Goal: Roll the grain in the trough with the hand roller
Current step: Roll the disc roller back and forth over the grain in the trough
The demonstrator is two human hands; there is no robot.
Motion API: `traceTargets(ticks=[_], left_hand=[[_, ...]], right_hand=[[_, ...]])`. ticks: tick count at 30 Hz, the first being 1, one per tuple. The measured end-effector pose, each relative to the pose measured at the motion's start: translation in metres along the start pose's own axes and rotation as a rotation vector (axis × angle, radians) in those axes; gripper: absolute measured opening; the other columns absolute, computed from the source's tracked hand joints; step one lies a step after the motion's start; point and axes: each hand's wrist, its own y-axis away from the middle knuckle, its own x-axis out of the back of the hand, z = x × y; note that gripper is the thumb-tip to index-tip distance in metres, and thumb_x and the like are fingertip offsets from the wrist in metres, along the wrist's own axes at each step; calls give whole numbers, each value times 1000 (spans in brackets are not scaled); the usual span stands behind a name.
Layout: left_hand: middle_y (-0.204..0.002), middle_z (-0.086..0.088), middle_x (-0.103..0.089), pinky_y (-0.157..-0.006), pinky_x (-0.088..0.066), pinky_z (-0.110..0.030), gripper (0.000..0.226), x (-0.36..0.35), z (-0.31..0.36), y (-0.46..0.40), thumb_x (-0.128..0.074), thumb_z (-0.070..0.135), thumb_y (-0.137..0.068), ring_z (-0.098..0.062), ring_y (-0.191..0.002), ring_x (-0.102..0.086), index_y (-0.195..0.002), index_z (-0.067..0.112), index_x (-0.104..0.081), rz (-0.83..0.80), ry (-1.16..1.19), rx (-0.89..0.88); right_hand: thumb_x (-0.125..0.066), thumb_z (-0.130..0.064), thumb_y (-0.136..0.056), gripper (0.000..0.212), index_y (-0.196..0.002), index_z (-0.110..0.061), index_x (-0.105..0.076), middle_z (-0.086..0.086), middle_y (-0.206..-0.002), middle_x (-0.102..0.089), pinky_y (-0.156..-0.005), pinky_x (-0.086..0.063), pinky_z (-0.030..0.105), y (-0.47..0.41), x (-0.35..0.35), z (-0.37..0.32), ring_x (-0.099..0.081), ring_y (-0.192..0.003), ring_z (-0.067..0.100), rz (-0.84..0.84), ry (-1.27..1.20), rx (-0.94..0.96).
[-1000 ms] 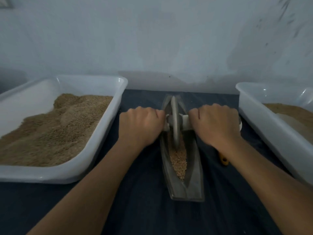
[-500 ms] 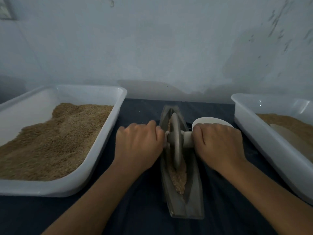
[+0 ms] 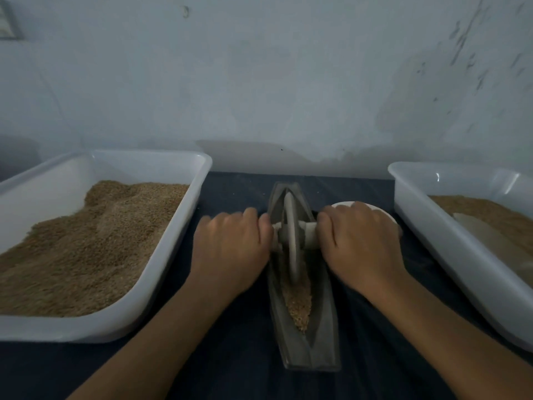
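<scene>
A long grey boat-shaped trough lies lengthwise on the dark table between two tubs. Brown grain fills its groove. The hand roller, a thin grey disc on a pale cross axle, stands upright in the groove at the trough's far half. My left hand grips the axle's left end and my right hand grips its right end, fingers curled over it. The axle ends are hidden under my hands.
A white tub heaped with brown grain stands at the left. Another white tub with grain and a pale scoop-like thing stands at the right. A white bowl sits behind my right hand. A pale wall rises close behind the table.
The roller and both hands went toward me along the groove, then back away toward the trough's far half. The view has tilted up, so everything sits lower in frame.
</scene>
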Motion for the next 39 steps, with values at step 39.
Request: traceTargets(ticks=[39], left_hand=[[-93, -1, -67, -70, -32, -40, 46, -23, -7, -90, -24, 49, -97, -22, -76, -48, -111, 28, -63, -178, 114, 320]], right_hand=[[-28, -19, -105, 35, -80, -14, -50, -1, -71, -52, -63, -39, 39, -48, -19, 6, -59, -80, 26, -287, -40, -222]])
